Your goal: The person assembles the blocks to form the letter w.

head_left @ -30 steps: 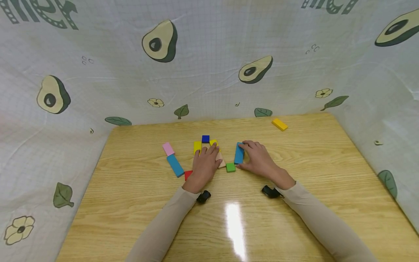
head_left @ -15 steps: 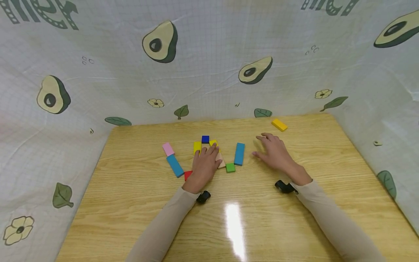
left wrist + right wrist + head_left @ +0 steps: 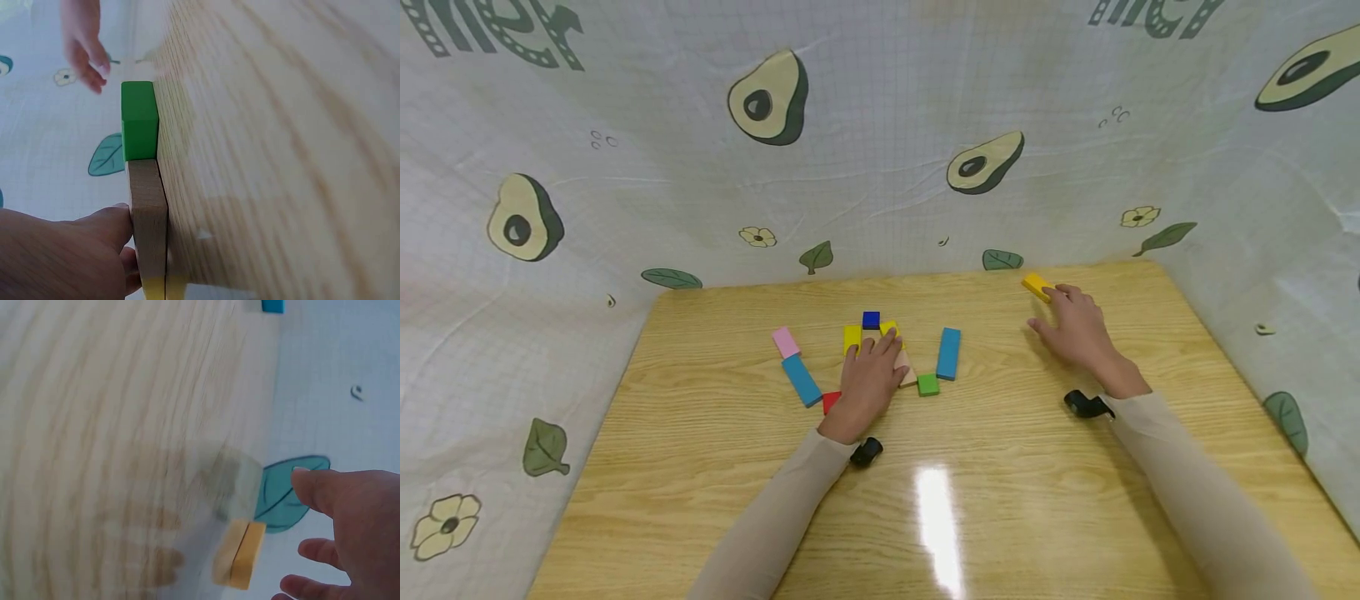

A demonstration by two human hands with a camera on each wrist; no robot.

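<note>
My left hand (image 3: 868,385) lies over a group of flat blocks, its fingers spread across two yellow blocks (image 3: 852,335) and a plain wooden block (image 3: 907,369). Seen from the left wrist, the thumb touches the side of the wooden block (image 3: 150,231), with a green block (image 3: 139,119) at its end. Over at the back right, my right hand (image 3: 1075,329) is held with fingers extended by an orange-yellow block (image 3: 1036,286). The right wrist view has that block (image 3: 249,555) beside the fingers, thumb apart from it; fingertip contact is unclear.
Around the left hand lie a dark blue cube (image 3: 871,320), a pink block (image 3: 786,342), a blue block (image 3: 802,380) and a red block (image 3: 831,402), partly covered. Another blue block (image 3: 948,353) meets the green one. A patterned cloth (image 3: 880,167) walls the table's back.
My right hand has let go of the right-hand blue block and moved right and back to the orange-yellow block. The blue block stays beside the green one. My left hand has not moved.
</note>
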